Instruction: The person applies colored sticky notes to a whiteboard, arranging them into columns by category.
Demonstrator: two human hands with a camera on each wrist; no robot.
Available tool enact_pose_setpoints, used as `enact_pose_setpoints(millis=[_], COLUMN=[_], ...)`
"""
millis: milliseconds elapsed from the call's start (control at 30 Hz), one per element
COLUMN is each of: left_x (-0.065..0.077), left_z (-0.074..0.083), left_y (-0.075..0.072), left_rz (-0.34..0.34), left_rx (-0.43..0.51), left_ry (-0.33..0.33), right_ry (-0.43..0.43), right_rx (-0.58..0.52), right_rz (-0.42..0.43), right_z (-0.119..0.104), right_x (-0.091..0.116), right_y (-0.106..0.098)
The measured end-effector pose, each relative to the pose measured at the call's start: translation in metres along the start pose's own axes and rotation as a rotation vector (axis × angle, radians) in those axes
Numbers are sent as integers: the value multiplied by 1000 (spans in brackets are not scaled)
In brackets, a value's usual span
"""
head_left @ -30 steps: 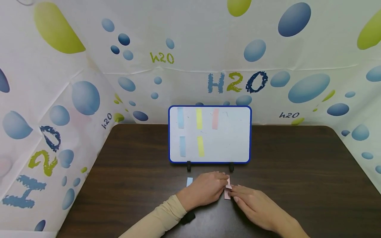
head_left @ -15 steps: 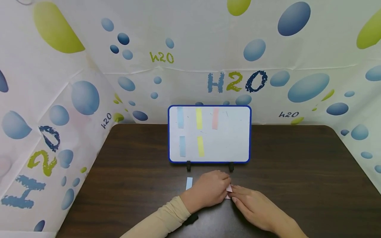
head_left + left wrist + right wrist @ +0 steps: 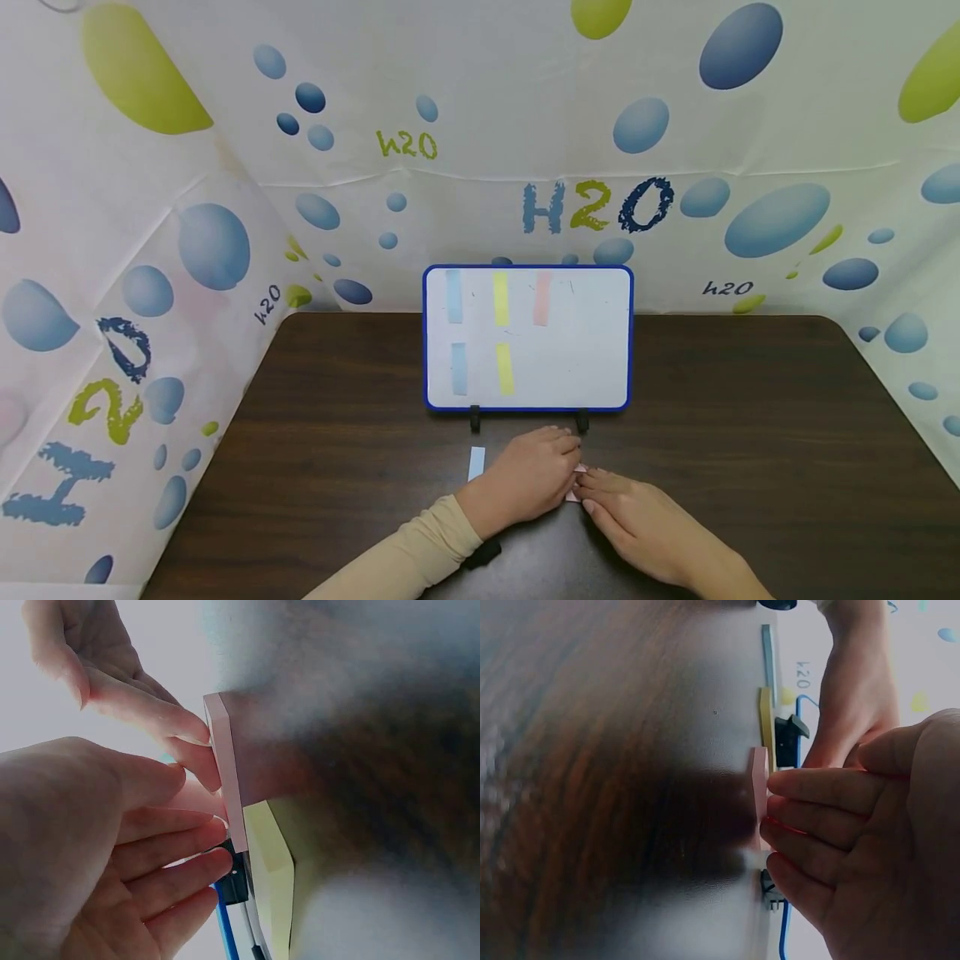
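Observation:
A pad of pink sticky notes (image 3: 231,776) lies on the table, mostly covered by both hands in the head view. My left hand (image 3: 525,471) reaches over it and, in the left wrist view, pinches a pink note (image 3: 196,798) between thumb and fingers, lifted off the top. From the right, my right hand (image 3: 637,521) rests straight fingertips on the pad. Beside the pink pad is a yellow sticky pad (image 3: 766,716), hidden under the left hand in the head view. A light blue sticky pad (image 3: 477,463) lies farther left, by the left wrist.
Behind the hands a blue-framed whiteboard (image 3: 577,367) stands on black feet (image 3: 475,419). Its upper row bears blue, yellow and pink strips; its lower row bears a blue strip (image 3: 459,369) and a yellow strip (image 3: 506,369). A printed curtain (image 3: 480,67) surrounds the brown table (image 3: 750,433).
My left hand has shifted slightly right and now covers most of the pink pad and the raised note. My right hand has stayed nearly still.

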State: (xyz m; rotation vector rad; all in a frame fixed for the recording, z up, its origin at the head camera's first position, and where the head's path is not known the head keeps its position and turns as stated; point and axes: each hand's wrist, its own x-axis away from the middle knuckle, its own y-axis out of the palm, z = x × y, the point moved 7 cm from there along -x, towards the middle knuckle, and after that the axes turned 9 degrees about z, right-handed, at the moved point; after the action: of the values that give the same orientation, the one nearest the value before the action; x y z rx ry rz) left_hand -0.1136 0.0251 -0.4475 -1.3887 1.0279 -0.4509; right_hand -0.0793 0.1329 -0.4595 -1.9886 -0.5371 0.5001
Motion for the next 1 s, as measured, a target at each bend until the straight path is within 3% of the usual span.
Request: enact_pose_setpoints(millis=[467, 800, 1000], left_x=[-1, -3, -4], left_z=[-1, -7, -10], left_y=[1, -1, -1], left_rz=[-23, 22, 27], left_rx=[27, 26, 28], left_ry=[-2, -38, -44], right_ry=[-62, 13, 8], right_rx=[53, 11, 3], right_rz=[35, 32, 36], right_z=[-6, -3, -4], right_x=[0, 1, 0], right_y=[-2, -1, -2])
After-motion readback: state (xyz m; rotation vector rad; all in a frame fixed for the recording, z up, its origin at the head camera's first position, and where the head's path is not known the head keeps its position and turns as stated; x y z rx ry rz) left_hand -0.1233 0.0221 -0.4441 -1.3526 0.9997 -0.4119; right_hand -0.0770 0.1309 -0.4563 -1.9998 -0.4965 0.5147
